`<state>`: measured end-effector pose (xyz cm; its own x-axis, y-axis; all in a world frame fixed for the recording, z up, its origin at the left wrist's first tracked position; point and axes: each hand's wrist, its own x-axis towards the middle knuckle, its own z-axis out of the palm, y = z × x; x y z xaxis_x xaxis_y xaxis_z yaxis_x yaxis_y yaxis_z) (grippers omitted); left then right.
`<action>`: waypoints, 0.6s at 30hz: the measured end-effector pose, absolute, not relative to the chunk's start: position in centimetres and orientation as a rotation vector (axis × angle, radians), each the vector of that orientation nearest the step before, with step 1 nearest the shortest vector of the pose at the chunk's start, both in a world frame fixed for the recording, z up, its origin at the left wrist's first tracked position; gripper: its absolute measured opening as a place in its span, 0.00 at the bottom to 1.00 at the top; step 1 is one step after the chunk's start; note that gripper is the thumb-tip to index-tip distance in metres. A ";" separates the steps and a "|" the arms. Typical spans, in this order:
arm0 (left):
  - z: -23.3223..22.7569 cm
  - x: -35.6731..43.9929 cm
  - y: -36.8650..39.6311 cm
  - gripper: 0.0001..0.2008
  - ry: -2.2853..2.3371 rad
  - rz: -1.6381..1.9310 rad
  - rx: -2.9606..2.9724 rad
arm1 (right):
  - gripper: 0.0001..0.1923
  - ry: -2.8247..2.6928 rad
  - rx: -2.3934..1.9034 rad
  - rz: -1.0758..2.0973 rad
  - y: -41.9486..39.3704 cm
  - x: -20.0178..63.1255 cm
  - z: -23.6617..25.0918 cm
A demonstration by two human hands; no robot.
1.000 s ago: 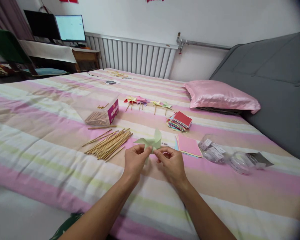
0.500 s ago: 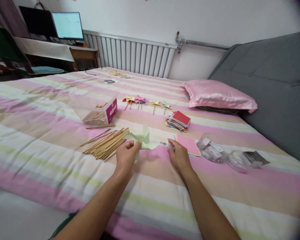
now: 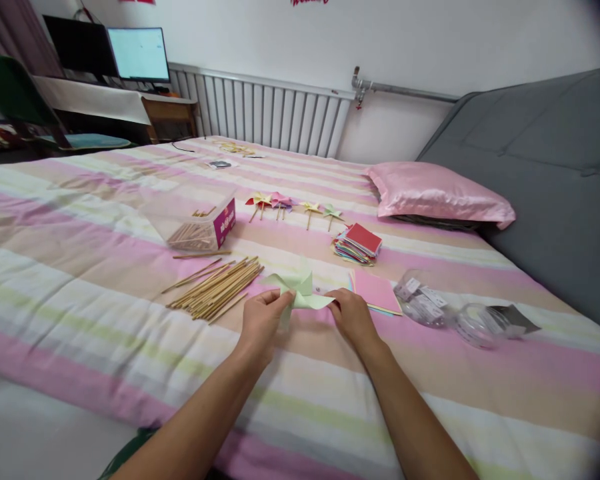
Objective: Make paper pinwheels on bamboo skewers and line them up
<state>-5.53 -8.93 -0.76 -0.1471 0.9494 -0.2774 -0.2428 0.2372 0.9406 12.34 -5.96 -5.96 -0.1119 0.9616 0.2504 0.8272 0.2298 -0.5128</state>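
Note:
My left hand [image 3: 261, 323] pinches a pale green folded paper pinwheel [image 3: 300, 291] just above the striped bedspread [image 3: 105, 293]. My right hand [image 3: 353, 317] touches the pinwheel's right tip with its fingertips; I cannot tell whether something small is held in them. A bundle of bamboo sticks [image 3: 217, 288] lies to the left of my hands. A pink paper sheet [image 3: 377, 291] lies just right of them.
Several finished pinwheels on sticks [image 3: 293, 205] lie further back, beside a clear box of sticks [image 3: 200, 223] and a stack of coloured paper [image 3: 359, 243]. Clear plastic containers [image 3: 450, 310] lie at right. Beyond are a pink pillow [image 3: 437, 193], grey headboard [image 3: 555, 173] and radiator [image 3: 265, 113].
My right hand went out towards the pink sheet and came back to the green pinwheel. My left hand kept hold of the pinwheel and lowered it slightly.

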 end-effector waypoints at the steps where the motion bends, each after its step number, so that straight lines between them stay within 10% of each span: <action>1: -0.8 -5.5 -9.0 0.10 1.279 1.233 0.761 | 0.12 -1.969 -1.639 0.338 -6.0 12.3 -6.0; 18: -0.6 -5.9 -8.6 0.09 1.300 1.338 0.776 | 0.13 -1.502 -1.525 0.718 -5.6 12.7 -6.7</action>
<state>-5.92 -8.57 -0.56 -0.2231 0.9509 -0.2145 -0.2422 0.1591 0.9571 12.65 -5.59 -6.74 0.1119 0.9802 0.1633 0.4884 0.0889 -0.8681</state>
